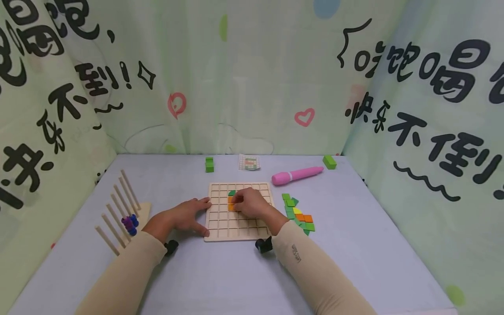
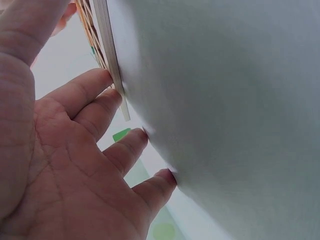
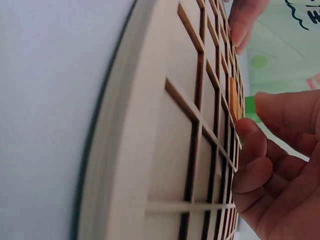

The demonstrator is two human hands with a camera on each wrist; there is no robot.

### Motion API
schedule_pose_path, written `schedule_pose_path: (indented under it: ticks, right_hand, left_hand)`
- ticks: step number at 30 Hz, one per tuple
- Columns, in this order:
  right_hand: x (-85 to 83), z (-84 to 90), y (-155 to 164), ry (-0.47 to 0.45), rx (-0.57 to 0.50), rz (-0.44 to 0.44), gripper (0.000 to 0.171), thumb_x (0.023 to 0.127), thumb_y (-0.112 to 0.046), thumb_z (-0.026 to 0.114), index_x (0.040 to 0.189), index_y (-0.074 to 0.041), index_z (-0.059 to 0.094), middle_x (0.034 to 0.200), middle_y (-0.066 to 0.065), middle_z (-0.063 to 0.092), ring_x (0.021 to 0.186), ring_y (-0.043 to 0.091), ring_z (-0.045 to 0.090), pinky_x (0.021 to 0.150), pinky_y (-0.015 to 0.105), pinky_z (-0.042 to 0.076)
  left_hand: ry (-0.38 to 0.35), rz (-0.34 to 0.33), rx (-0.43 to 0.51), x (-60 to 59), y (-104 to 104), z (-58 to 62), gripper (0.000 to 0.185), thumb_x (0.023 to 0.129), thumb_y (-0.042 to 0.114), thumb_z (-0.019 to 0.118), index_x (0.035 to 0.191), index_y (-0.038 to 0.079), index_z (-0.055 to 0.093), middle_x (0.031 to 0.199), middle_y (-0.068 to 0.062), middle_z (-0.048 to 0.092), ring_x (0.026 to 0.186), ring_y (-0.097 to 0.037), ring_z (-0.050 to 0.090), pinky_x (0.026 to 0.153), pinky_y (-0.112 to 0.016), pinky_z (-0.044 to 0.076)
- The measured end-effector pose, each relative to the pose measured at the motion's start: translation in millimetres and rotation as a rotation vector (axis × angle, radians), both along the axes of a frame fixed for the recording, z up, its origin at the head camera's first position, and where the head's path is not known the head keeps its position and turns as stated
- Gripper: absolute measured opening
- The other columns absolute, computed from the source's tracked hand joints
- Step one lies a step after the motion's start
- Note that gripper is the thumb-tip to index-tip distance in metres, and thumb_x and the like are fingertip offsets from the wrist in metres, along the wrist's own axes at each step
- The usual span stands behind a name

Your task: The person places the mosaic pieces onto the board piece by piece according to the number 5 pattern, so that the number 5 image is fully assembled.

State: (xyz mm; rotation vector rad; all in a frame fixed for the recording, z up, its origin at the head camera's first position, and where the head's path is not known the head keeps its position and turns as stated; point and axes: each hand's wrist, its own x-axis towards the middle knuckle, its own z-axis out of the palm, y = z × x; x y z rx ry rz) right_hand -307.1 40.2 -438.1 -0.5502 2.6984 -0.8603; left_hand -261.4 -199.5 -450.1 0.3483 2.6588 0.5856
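Observation:
A wooden grid board [image 1: 220, 225] lies on the table. Orange tiles [image 1: 230, 204] sit in its upper cells, with a dark green tile [image 1: 232, 192] just above them. My left hand [image 1: 185, 216] is spread along the board's left side; in the left wrist view its fingertips [image 2: 107, 80] touch the edge. Over the board, my right hand [image 1: 252, 203] has bent fingers beside the orange tiles. The right wrist view shows thumb and forefinger apart at an orange tile [image 3: 234, 97]; whether they pinch anything is unclear. Part of the grid is hidden under this hand.
Green, yellow and orange tiles [image 1: 301, 217] lie right of the board. Behind are a pink pen-shaped stick [image 1: 297, 175], a printed card [image 1: 249, 162] and green blocks [image 1: 209, 165] [image 1: 329, 162]. A wooden peg stand [image 1: 144, 211] with purple and blue pieces [image 1: 130, 223] stands left.

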Motion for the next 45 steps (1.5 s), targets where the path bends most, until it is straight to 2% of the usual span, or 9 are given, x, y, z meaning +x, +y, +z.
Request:
schedule_pose_path:
  ticks: [10,19,26,31,37,45]
  right_hand:
    - [3.8,1.1,39.1,0.0,-0.097,-0.038,0.016,0.096,-0.017,0.073,0.11,-0.011,0.074,0.098,0.001,0.068,0.091,0.017,0.057,0.081,0.03,0.049]
    - [6.2,2.8,108.1,-0.016,-0.129,-0.13,0.023,0.098,-0.018,0.07,0.117,-0.007,0.073,0.107,0.006,0.07,0.092,0.02,0.061,0.073,0.03,0.051]
    - [2.6,5.2,157.5,-0.018,-0.067,-0.236,0.027,0.099,-0.02,0.068,0.121,-0.006,0.071,0.119,0.01,0.069,0.103,0.025,0.06,0.086,0.035,0.054]
    - [8.0,3.1,180.9,-0.067,-0.01,-0.296,0.028,0.1,-0.021,0.066,0.124,-0.006,0.07,0.123,0.013,0.066,0.104,0.027,0.059,0.088,0.037,0.056]
    - [14.9,1.1,203.4,-0.089,0.057,-0.307,0.029,0.099,-0.017,0.067,0.124,-0.004,0.071,0.124,0.016,0.067,0.11,0.031,0.057,0.095,0.046,0.054]
    - [22.0,-5.5,212.6,-0.09,0.1,-0.306,0.027,0.097,-0.014,0.068,0.121,-0.003,0.074,0.122,0.016,0.069,0.11,0.032,0.058,0.096,0.047,0.054]
  left_hand:
    - [0.017,0.0,0.004,0.7,-1.6,-6.8,0.101,0.076,0.044,0.092,0.159,0.012,0.044,0.172,-0.006,0.027,0.158,-0.043,0.02,0.125,-0.06,0.025]
    - [0.011,0.014,-0.001,3.1,0.7,-3.2,0.101,0.076,0.044,0.092,0.159,0.013,0.043,0.173,-0.007,0.026,0.158,-0.044,0.019,0.125,-0.061,0.024]
    - [-0.004,0.027,0.005,2.1,0.9,-6.7,0.103,0.076,0.046,0.092,0.16,0.014,0.042,0.173,-0.006,0.024,0.159,-0.043,0.018,0.126,-0.061,0.023]
    - [0.0,0.022,0.013,3.7,1.0,-7.9,0.104,0.075,0.045,0.093,0.16,0.013,0.042,0.173,-0.009,0.025,0.158,-0.044,0.018,0.125,-0.062,0.024]
    - [-0.001,0.025,0.011,3.5,1.9,-5.3,0.104,0.075,0.046,0.092,0.16,0.014,0.041,0.173,-0.008,0.024,0.158,-0.044,0.018,0.125,-0.062,0.024]
    - [-0.001,0.011,0.014,2.2,5.1,-0.9,0.104,0.075,0.045,0.093,0.16,0.012,0.042,0.173,-0.01,0.024,0.158,-0.046,0.017,0.125,-0.063,0.022]
